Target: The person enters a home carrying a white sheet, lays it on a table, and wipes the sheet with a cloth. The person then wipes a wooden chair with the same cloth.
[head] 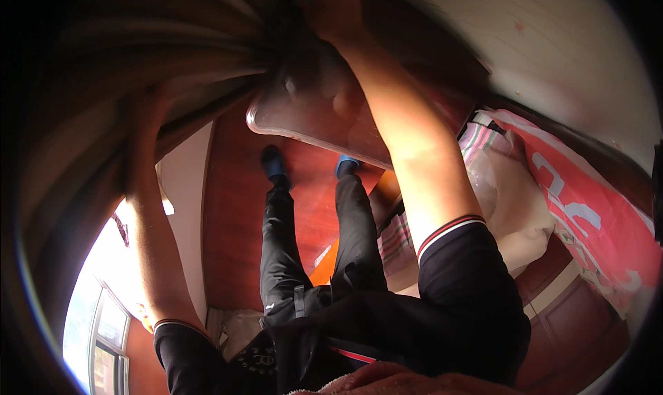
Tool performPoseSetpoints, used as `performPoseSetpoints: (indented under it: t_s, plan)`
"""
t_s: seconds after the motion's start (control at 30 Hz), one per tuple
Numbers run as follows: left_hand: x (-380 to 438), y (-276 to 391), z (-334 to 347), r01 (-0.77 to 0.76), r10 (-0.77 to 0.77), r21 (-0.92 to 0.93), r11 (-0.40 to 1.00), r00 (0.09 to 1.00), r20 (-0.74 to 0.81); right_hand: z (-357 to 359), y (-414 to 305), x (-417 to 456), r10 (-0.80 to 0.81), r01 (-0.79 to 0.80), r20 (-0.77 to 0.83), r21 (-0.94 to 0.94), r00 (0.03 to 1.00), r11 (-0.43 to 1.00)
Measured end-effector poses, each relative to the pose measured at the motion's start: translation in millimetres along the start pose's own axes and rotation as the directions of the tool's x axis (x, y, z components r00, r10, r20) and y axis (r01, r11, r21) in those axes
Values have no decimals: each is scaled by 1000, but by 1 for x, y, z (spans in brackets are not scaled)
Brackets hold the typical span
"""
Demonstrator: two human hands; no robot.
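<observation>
A dark brown curtain (pixel 171 58) hangs in folds across the upper left. My left hand (pixel 147 97) is raised against those folds, deep in shadow, and its fingers cannot be made out. Stretched forward over a glossy dark-red wooden table (pixel 321 128) with a rounded corner, my right arm ends in my right hand (pixel 331 9) at the top of the picture. That hand is dim and blurred beside the curtain's gathered edge. Whether either hand grips the cloth cannot be seen.
A red bag (pixel 595 203) with white lettering and a pale plastic bag (pixel 507 203) lie at the right, by a pale wall (pixel 549 43). Sunlight comes through a window (pixel 111 317) at lower left. My feet, in blue slippers (pixel 274 164), stand on a red wood floor (pixel 233 229).
</observation>
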State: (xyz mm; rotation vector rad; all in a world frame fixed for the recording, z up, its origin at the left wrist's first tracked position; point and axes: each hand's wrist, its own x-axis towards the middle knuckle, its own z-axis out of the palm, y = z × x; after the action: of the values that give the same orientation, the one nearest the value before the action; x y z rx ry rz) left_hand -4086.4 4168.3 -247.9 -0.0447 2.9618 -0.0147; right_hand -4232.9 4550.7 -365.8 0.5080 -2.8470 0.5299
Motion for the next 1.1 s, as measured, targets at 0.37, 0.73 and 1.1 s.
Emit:
performPoseSetpoints:
  t_s: [0.37, 0.73, 1.1]
  plan:
    - [17, -3, 10, -61, 4, -291, 955, 982, -191, 1, -24, -29, -62, 60, 159, 15, 985, 998]
    - [-16, 81, -34, 217, -162, -330, 919, 969, 186, -11, -24, -85, -23, 23, 70, 2, 997, 1000]
    - [-107, 147, 33, 100, -30, -695, 712, 993, 112, -111, 120, -215, 317, -318, -31, -156, 948, 935]
